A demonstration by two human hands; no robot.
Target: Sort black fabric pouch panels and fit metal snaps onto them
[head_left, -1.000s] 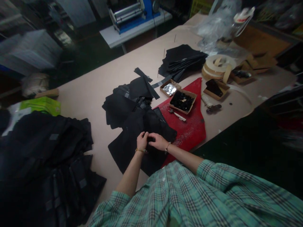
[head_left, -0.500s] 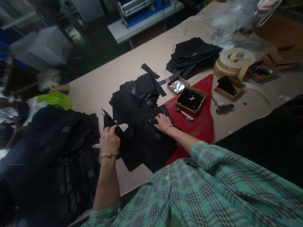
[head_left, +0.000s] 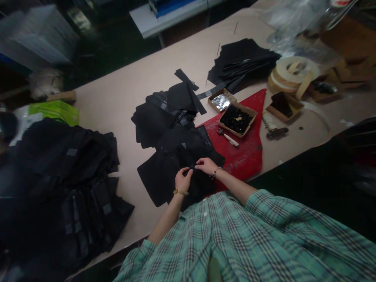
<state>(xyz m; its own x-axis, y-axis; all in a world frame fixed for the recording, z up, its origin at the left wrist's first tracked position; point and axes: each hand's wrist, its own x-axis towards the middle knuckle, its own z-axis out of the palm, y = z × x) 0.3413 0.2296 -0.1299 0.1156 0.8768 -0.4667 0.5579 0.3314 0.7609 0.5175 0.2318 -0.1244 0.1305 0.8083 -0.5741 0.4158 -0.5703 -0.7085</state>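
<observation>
Low in the middle of the table, both my hands meet over a black fabric panel. My left hand is closed in a pinch, thumb against fingers, on a small black strip. Close on its right, my right hand pinches the other end of that strip. Whether the strip is part of the panel I cannot tell. More black panels overlap just beyond, with loose black straps at their far end.
A red mat on the right bears a box of small black parts and a white-handled tool. Tape rolls stand farther right. A large heap of black pieces covers the left, and a black stack lies behind.
My left hand has let go of a black piece at the left and moved right, towards my right hand. That piece now lies by the left heap. My right hand has gone from flat to pinching.
</observation>
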